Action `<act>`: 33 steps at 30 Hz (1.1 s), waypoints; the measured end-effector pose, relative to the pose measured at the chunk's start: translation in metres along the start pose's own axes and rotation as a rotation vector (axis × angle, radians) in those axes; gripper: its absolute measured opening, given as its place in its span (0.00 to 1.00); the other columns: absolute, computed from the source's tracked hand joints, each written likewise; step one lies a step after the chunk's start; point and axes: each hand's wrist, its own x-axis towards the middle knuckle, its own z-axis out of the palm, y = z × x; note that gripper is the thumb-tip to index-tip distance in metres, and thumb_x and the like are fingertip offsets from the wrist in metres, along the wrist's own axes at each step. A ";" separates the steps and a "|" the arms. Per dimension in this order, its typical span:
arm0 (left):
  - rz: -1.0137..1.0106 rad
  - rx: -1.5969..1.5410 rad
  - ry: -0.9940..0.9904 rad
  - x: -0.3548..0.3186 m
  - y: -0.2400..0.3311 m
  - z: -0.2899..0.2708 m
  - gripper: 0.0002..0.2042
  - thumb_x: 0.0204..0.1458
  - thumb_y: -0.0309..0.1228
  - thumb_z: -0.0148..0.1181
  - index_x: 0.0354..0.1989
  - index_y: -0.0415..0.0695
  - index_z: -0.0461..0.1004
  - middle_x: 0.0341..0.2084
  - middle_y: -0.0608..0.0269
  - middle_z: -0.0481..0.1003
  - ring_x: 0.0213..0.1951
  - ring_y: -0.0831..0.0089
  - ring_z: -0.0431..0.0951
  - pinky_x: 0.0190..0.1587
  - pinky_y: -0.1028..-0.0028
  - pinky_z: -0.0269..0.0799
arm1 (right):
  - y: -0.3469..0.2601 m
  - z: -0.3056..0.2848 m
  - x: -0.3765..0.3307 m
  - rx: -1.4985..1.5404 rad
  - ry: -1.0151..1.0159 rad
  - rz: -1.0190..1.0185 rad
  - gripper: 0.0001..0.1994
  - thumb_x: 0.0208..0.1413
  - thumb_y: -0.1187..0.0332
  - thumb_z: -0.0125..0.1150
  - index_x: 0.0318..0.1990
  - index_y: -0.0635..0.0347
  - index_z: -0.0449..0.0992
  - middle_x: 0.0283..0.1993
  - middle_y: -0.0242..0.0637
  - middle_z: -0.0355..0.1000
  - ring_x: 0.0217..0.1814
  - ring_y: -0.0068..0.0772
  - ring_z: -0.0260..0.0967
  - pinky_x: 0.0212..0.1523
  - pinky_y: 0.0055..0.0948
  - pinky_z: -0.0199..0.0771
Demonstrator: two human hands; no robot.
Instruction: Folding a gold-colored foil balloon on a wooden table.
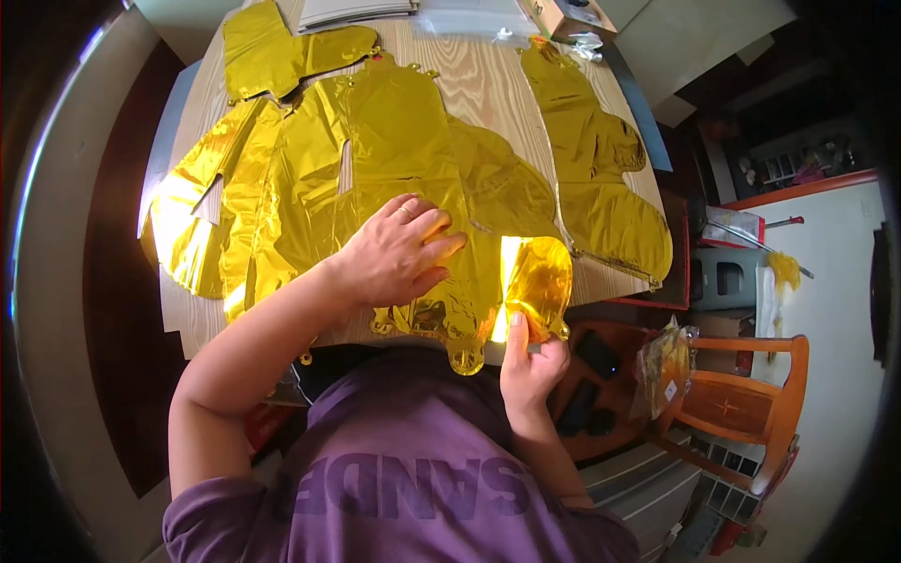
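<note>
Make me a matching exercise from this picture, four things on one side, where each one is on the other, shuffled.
1 left hand
2 right hand
3 wooden chair
4 stack of papers

a far edge of the table
b flat on the gold foil balloons
c right of the table
d pinching a foil corner at the near edge

Pairs: 1-b, 2-d, 3-c, 4-a

A brown cardboard box [567,13] sits at the table's far edge, cut off by the frame. Clear plastic wrappers [469,19] lie beside it. On the wooden chair, a clear bag [664,368] holds gold foil, with what looks like a small white label [672,388].
</note>
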 end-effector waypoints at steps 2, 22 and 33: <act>0.003 0.015 0.008 0.000 0.000 0.001 0.23 0.51 0.39 0.66 0.56 0.48 0.73 0.49 0.56 0.71 0.53 0.53 0.72 0.57 0.56 0.69 | -0.002 0.000 0.001 0.008 0.000 -0.002 0.07 0.59 0.73 0.67 0.43 0.65 0.79 0.40 0.43 0.79 0.37 0.42 0.78 0.41 0.37 0.74; -0.002 0.075 -0.122 -0.001 -0.003 -0.008 0.37 0.45 0.45 0.66 0.67 0.52 0.67 0.56 0.56 0.68 0.58 0.57 0.67 0.64 0.60 0.62 | -0.036 0.006 0.013 -0.144 -0.145 -0.453 0.11 0.53 0.74 0.68 0.44 0.56 0.79 0.45 0.30 0.80 0.48 0.33 0.77 0.54 0.38 0.64; 0.037 0.204 -0.196 -0.009 -0.012 -0.001 0.46 0.39 0.41 0.67 0.73 0.53 0.59 0.61 0.55 0.64 0.63 0.57 0.63 0.68 0.61 0.56 | -0.026 0.012 0.009 -0.048 -0.310 -0.488 0.13 0.54 0.73 0.67 0.47 0.56 0.79 0.52 0.34 0.80 0.57 0.34 0.77 0.62 0.42 0.63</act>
